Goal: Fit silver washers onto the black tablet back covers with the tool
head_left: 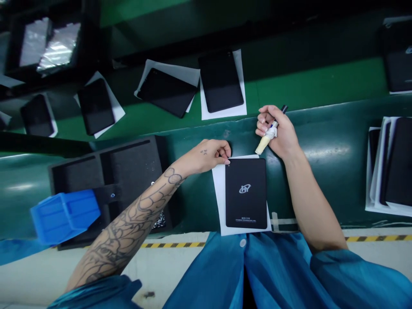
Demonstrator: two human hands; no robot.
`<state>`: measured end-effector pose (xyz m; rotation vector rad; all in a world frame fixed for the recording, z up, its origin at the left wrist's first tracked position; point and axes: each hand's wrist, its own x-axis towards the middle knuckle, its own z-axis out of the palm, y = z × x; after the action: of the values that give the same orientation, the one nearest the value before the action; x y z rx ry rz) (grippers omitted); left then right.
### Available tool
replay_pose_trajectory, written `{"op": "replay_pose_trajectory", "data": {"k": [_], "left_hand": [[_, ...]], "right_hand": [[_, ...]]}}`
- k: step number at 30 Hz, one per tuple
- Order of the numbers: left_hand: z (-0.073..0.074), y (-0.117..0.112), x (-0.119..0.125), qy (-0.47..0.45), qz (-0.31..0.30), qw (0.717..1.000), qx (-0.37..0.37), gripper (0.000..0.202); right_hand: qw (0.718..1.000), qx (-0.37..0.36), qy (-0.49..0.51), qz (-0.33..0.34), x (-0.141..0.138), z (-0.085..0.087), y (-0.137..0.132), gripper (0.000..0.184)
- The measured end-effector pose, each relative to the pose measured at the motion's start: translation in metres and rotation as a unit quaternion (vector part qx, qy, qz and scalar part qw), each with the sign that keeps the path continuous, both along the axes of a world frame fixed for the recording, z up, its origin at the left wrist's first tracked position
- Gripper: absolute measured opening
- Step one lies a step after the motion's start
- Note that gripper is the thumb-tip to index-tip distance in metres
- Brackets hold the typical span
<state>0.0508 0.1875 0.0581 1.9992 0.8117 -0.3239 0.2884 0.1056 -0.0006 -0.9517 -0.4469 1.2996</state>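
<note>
A black tablet (246, 206) lies back up on a white sheet (219, 193) at the table's front edge, with a pale logo in its middle. At its top left corner is my left hand (217, 155), thumb and fingers drawn together in a pinch. Whatever is between those fingertips, if anything, is too small to make out. My right hand (283, 135) is closed around a pen-like tool (266, 139) with a black end, white wrapping and a pale yellow tip. That tip points down, just above the tablet's top edge.
On the left, a black foam tray (128, 167) holds small metal parts, with a blue bin (66, 212) over its front. Tablets on white sheets, including one tablet (222, 81), lie along the green belt (277, 90) behind. Stacked tablets (399, 163) stand at the right.
</note>
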Motion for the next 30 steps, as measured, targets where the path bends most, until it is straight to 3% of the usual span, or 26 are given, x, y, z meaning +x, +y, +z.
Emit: {"op": "replay_pose_trajectory", "data": {"k": [4,13,17,23,26,30], "left_hand": [[-0.001,0.003,0.003,0.007,-0.012,1.0,-0.001,0.007],[0.001,0.018,0.025,0.126,-0.07,0.989,0.041,0.023],[0.001,0.027,0.045,0.124,-0.157,0.976,0.082,0.033],[0.009,0.021,0.061,0.056,-0.26,0.954,0.137,0.028],[0.008,0.018,0.064,0.059,-0.259,0.951,0.157,0.029],[0.0,0.024,0.055,0.093,-0.179,0.972,0.117,0.032]], "right_hand": [[1.0,0.014,0.01,0.003,0.0,-0.001,0.0,0.037],[1.0,-0.013,0.012,-0.005,-0.001,0.003,0.0,0.036],[1.0,-0.008,0.016,0.001,0.0,0.003,0.001,0.034],[1.0,-0.014,0.003,-0.008,-0.001,0.005,0.001,0.035],[1.0,-0.025,-0.008,-0.006,-0.002,0.005,0.002,0.035],[1.0,-0.019,-0.01,-0.006,-0.001,0.005,0.002,0.034]]}}
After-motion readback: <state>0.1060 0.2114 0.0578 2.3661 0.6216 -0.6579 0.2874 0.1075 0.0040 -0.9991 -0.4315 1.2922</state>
